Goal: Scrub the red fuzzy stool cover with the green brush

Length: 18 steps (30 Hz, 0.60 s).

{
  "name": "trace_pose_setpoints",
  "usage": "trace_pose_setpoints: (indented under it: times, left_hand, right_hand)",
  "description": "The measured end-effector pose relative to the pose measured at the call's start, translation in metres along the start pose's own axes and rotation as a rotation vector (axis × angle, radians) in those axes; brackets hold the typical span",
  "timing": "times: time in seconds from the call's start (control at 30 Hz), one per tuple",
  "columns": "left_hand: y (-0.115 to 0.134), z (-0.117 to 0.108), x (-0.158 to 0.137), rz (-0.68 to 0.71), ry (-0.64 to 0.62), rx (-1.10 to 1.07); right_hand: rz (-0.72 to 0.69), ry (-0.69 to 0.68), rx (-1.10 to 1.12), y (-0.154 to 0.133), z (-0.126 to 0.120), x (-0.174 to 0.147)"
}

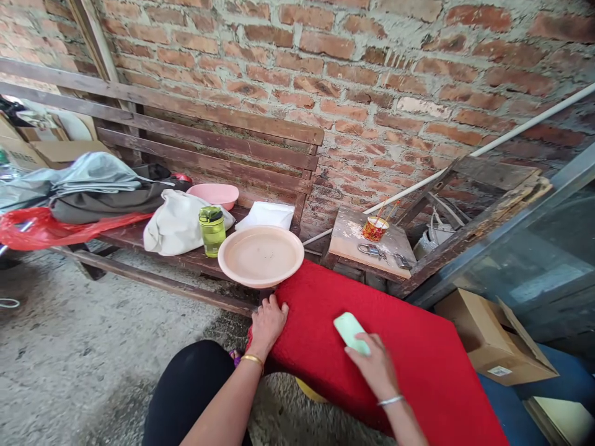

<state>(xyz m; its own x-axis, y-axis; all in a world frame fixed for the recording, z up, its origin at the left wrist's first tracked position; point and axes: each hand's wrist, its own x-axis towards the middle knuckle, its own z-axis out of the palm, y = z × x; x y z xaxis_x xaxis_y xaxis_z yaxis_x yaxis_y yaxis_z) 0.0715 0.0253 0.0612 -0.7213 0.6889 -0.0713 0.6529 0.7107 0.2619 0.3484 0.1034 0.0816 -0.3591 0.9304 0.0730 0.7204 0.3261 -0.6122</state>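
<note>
A red cloth (372, 347) lies spread over a long flat surface in front of me. At its near left edge, my left hand (269, 319) grips the cloth with bent fingers. My right hand (375, 362) is closed around a pale green oblong block with rounded corners (348, 329), holding it on or just above the cloth. The underside of this block is hidden. Just beyond my left hand stands a wide pale pink basin (261, 255), with what looks like shallow water inside.
On the wooden bench (209, 118) are a green bottle (212, 231), a white cloth bag (167, 223), a pink bowl (216, 195) and piled clothes (105, 186). A small stool (346, 232) at the wall bears a padlock (372, 250) and a patterned cup (373, 230). Right stands a cardboard box (488, 337).
</note>
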Motion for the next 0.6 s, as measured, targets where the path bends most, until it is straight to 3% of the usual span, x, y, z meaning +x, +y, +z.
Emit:
trace_pose_setpoints:
  times: [0.1, 0.2, 0.37, 0.5, 0.6]
  left_hand:
    - [-0.001, 0.001, 0.000, -0.002, 0.013, 0.013]
    - [-0.001, 0.001, 0.000, -0.001, 0.004, 0.015]
    - [0.000, -0.002, -0.002, 0.001, -0.002, 0.021]
    - [0.000, -0.003, -0.002, 0.001, -0.012, 0.012]
    - [0.001, -0.005, -0.002, -0.005, -0.026, -0.005]
  right_hand:
    - [-0.137, -0.089, -0.008, -0.042, 0.033, -0.002]
    - [-0.135, -0.096, -0.030, -0.040, 0.031, -0.003]
    - [0.114, 0.025, -0.077, 0.034, -0.034, -0.018]
    - [0.336, 0.187, -0.127, 0.113, -0.102, -0.054]
    - [0.470, 0.308, -0.149, 0.165, -0.138, -0.086]
